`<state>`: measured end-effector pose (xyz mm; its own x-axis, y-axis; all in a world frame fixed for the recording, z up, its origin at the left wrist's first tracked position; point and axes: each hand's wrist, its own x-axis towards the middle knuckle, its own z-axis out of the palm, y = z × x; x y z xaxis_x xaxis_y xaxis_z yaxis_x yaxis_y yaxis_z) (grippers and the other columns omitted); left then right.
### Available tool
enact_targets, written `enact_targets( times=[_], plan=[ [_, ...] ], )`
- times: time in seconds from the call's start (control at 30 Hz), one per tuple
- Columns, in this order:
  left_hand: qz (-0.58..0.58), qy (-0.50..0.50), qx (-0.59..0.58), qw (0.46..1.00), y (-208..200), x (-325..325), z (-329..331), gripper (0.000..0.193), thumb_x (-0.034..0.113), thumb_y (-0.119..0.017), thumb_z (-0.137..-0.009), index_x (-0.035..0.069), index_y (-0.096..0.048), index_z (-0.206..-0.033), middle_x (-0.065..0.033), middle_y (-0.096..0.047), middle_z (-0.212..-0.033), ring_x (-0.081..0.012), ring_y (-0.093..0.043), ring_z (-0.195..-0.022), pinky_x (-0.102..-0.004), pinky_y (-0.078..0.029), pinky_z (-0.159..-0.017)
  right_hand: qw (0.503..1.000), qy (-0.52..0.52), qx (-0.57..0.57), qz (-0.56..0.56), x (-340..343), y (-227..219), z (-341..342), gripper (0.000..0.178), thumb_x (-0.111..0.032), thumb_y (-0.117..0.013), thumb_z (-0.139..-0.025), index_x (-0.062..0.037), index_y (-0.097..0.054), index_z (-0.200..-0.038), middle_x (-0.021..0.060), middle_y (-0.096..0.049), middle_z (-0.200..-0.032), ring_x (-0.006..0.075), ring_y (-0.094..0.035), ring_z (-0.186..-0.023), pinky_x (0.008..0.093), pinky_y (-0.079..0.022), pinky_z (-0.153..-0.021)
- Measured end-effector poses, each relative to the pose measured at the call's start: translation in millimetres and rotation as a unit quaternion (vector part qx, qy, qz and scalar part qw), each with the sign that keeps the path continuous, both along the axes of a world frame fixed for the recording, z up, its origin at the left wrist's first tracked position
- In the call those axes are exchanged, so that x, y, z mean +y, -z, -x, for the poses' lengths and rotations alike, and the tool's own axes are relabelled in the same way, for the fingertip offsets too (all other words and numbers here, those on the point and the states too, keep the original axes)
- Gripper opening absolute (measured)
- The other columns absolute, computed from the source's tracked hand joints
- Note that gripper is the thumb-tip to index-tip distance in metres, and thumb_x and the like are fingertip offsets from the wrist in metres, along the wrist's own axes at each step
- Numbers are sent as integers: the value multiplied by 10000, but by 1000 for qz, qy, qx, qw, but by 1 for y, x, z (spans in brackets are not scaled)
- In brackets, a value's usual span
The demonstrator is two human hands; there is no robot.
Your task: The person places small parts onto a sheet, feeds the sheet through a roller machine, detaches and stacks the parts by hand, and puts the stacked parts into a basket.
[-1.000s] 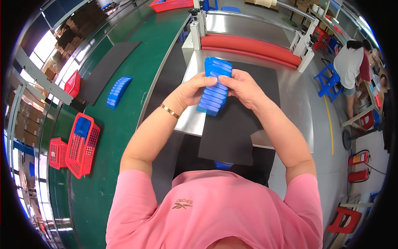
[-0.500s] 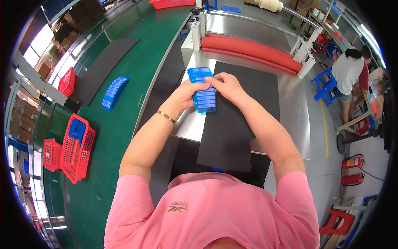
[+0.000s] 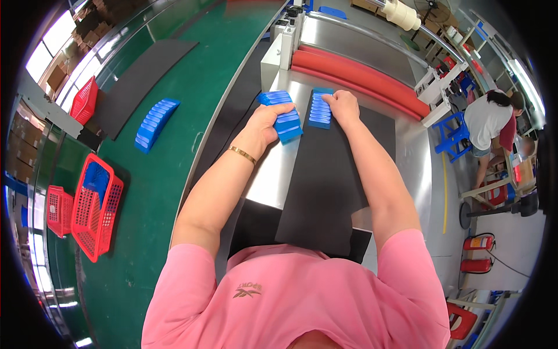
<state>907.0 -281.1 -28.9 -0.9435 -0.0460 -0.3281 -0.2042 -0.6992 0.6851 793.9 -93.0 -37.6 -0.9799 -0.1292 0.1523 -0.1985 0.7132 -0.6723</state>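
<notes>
Near the red roller [image 3: 360,81], the left hand [image 3: 264,123] clasps one blue stack [image 3: 288,124]. The right hand [image 3: 345,107] pinches one blue strip [image 3: 319,112]. Both show pale crosswise bands.

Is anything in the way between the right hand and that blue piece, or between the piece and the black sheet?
Nothing visible. The right hand touches the blue piece at its upper right, with the black sheet beneath.

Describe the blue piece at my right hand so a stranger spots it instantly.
Find the long red roller. Nearer you, over the black sheet, your right hand holds the ribbed blue piece. It looks thinner than the blue stack in your left hand.
</notes>
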Motion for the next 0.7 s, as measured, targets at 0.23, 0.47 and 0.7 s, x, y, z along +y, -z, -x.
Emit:
enact_targets(
  times=[0.23, 0.47, 0.7],
  plan=[
    [-51, 2, -10, 999, 1, -6, -6, 287, 32, -669, -779, -12, -558, -1040, -141, -626, -963, -288, -635, -883, -455, -535, -807, 986, -17, -8, -164, -2, -10, 7, 389, -407, -652, -787, -27, -675, -862, 188, -665, -937, 362, -628, -907, 438, -490, -788],
    [-48, 40, -2, 998, -3, -5, -13, 347, 17, -602, -759, -20, -535, -1098, -154, -626, -1022, -297, -629, -911, -472, -519, -836, 938, 0, 39, -344, -16, -29, -22, 498, -506, -529, -872, -31, -656, -949, 144, -686, -934, 298, -660, -902, 399, -522, -748],
    [66, 78, 52, 993, -11, 7, -19, 341, 15, -626, -773, 7, -554, -1107, -114, -637, -1024, -248, -636, -914, -411, -533, -816, 986, -59, 82, -134, 2, -26, -44, 500, -496, -489, -895, -28, -660, -844, 157, -674, -817, 295, -661, -806, 407, -504, -671]
  ],
)
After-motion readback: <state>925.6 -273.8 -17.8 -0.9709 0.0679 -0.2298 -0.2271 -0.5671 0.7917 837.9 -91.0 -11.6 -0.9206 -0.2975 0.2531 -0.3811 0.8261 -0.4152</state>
